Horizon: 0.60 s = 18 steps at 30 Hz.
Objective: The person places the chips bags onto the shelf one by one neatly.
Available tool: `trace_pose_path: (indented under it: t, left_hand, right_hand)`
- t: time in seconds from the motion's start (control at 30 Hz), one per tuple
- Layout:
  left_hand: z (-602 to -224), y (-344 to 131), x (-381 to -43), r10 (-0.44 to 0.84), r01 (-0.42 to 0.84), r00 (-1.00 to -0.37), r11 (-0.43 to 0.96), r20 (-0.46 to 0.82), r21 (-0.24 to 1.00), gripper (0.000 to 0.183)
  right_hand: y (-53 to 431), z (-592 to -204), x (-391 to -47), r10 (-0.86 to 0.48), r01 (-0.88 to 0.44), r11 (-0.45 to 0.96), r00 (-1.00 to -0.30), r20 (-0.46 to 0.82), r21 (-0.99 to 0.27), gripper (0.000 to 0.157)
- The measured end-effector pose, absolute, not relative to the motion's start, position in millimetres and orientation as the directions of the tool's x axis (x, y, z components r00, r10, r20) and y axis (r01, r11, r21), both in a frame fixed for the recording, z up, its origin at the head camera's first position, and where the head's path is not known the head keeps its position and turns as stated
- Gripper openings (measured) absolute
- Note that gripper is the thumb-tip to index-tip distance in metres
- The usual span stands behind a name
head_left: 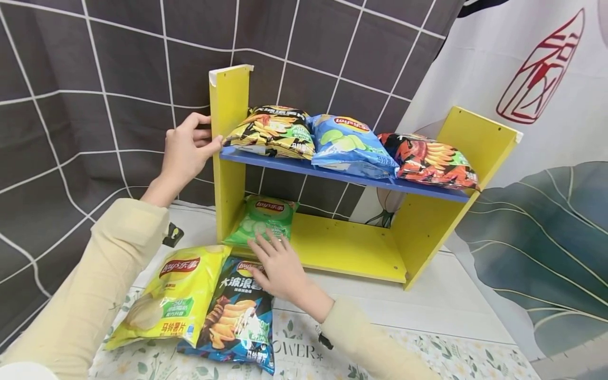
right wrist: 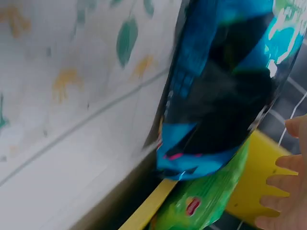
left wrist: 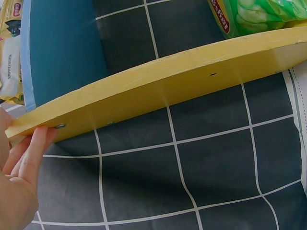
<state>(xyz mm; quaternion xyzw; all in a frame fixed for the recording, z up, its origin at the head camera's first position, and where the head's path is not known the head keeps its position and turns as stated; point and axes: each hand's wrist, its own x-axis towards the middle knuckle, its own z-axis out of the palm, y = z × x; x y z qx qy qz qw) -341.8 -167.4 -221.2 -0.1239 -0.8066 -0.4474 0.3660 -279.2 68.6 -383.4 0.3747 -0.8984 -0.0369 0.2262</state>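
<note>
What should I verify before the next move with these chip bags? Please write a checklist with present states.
1. Left hand on side panel: ok, holding it.
2. Gold bag, light-blue bag and red bag on upper board: ok.
3. Green bag on lower board: ok, left end.
4. Room beside it: ok, to its right.
5. Right hand touching green bag: cannot tell.
6. Yellow bag and blue-black bag shelved: not ok, both outside.
</note>
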Motion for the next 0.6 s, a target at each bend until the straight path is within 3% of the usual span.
trace_pose_path:
  t: [0.6]
  left_hand:
    - [-221,-166,-341,-0.127,0.530,-0.698,0.571,0.705,0.627,0.037]
  right_hand:
    - [79,-400,-205,-0.833,-0.802,0.547,-0.492,0.252,0.242,0.064]
